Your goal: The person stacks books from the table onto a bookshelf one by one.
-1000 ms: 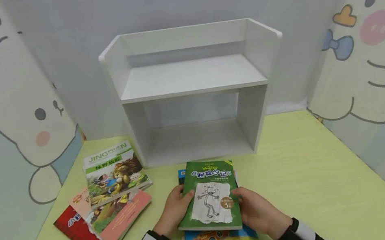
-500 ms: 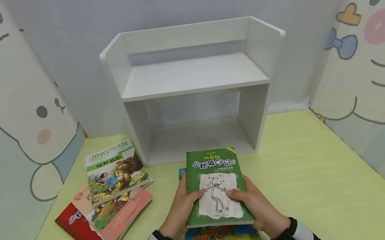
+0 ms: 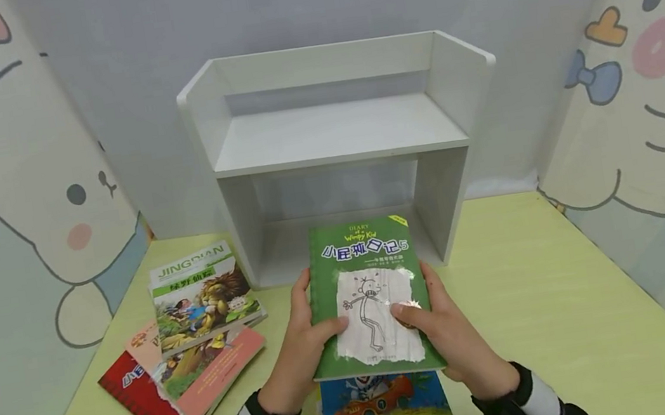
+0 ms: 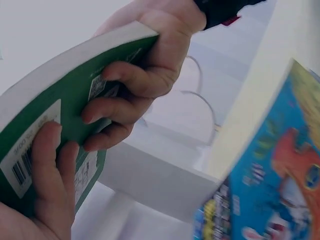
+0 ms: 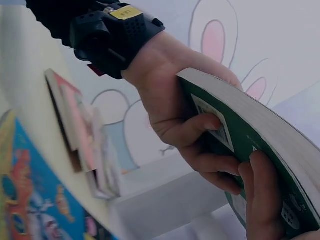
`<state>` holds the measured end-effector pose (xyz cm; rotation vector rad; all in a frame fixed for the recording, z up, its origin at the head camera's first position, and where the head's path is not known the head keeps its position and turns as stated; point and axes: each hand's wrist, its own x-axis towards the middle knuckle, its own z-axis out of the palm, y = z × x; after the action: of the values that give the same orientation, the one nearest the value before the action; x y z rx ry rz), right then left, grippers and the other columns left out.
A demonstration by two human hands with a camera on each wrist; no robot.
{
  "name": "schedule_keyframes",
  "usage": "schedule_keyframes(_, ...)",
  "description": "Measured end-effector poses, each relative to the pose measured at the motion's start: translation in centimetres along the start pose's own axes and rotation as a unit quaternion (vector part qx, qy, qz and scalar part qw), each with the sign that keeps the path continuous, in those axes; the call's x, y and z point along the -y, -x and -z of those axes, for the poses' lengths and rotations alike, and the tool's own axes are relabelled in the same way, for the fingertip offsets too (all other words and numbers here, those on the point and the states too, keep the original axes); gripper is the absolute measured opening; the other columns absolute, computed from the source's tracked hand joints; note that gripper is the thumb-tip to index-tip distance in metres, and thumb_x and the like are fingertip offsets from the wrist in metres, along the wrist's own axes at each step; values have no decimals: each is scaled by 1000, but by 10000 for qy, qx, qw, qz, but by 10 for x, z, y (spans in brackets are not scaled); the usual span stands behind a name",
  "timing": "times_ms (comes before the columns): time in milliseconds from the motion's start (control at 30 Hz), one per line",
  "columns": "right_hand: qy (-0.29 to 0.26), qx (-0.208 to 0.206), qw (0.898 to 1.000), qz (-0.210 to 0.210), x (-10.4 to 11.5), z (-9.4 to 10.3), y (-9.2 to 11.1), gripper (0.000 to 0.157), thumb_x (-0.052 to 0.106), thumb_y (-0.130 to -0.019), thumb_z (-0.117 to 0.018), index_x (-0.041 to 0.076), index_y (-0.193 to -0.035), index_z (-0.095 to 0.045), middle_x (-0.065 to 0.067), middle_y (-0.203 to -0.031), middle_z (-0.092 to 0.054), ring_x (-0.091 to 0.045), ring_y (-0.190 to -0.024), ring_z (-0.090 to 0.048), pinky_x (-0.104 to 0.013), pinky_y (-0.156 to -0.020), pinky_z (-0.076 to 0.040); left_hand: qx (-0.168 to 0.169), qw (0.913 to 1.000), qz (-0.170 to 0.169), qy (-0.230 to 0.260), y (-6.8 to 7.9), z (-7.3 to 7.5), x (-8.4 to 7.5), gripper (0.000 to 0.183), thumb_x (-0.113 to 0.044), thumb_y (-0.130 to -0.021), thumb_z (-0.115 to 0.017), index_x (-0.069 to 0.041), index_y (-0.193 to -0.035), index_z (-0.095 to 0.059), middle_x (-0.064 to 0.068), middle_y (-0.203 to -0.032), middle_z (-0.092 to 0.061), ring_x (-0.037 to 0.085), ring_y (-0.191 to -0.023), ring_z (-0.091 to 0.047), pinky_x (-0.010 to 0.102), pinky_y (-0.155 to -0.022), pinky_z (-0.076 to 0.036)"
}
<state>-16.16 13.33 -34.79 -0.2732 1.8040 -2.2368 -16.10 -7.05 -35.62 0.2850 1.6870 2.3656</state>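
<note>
A green paperback book (image 3: 327, 350) with a stick-figure drawing on its cover is held between both hands, tilted up in front of the shelf. My left hand (image 3: 302, 353) grips its left edge, thumb on the front cover. On the opposite edge my right hand (image 3: 462, 338) does the same, thumb over the drawing. Both wrist views show fingers curled against the back cover (image 4: 75, 105), near its barcode. Beneath the held book lies a blue picture book (image 3: 386, 409) with a red car on it, its upper part hidden.
A white two-level shelf (image 3: 341, 159) stands at the back of the pale yellow-green table (image 3: 552, 318). To the left lies a loose pile of books: a green-and-white one (image 3: 205, 300) on top, a pink one (image 3: 222, 375) below, and a red one (image 3: 150, 410). Cartoon-printed panels (image 3: 646, 121) flank the table.
The green book has been lifted off the stack and raised toward the shelf, uncovering more of the blue book. Both thumbs have moved further onto its cover.
</note>
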Motion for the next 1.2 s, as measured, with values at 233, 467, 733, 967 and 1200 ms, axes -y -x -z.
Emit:
schedule_keyframes(233,64,378,9976,577,33,-8,-3,69,10,-94,-50,35,-143,-8,-11,-112,-55,-25,-80,-66,-42,-65,-54,212,9967,-781,89,1,-9,-34,88,6,-87,-46,-38,-145,2,13,-134,-42,28,-107,-56,37,-81,-50)
schedule_keyframes(467,75,431,9961,770,54,-12,-13,67,10,-95,-48,31,-143,-8,-10,-110,-56,-23,-77,-67,-40,-64,-54,140,9935,-1092,-279,-7,-16,-61,86,6,-87,-46,-36,-146,1,13,-129,-46,28,-103,-57,37,-78,-51)
schedule_keyframes(733,18,386,9958,830,77,-16,-32,64,10,-95,-48,30,-143,-11,-12,-115,-52,-21,-78,-67,-36,-65,-54,-29,9898,-1301,-582,-25,-16,-85,83,4,-86,-48,-27,-148,-4,15,-124,-46,23,-96,-58,33,-74,-52)
schedule_keyframes(967,88,285,9959,849,100,-14,-57,76,8,-94,-48,36,-145,0,-13,-124,-45,-18,-79,-66,-33,-66,-54,-139,9892,-1325,-612,-50,-13,-104,83,5,-86,-47,-30,-148,-5,8,-129,-43,22,-101,-54,30,-72,-52)
schedule_keyframes(1200,146,-18,9982,578,111,-9,-80,74,9,-93,-52,33,-147,-7,-10,-128,-45,-17,-81,-66,-30,-68,-54,-674,9909,-749,-892,-75,-11,-116,86,0,-86,-51,-26,-149,2,-2,-141,-34,18,-107,-51,25,-76,-48)
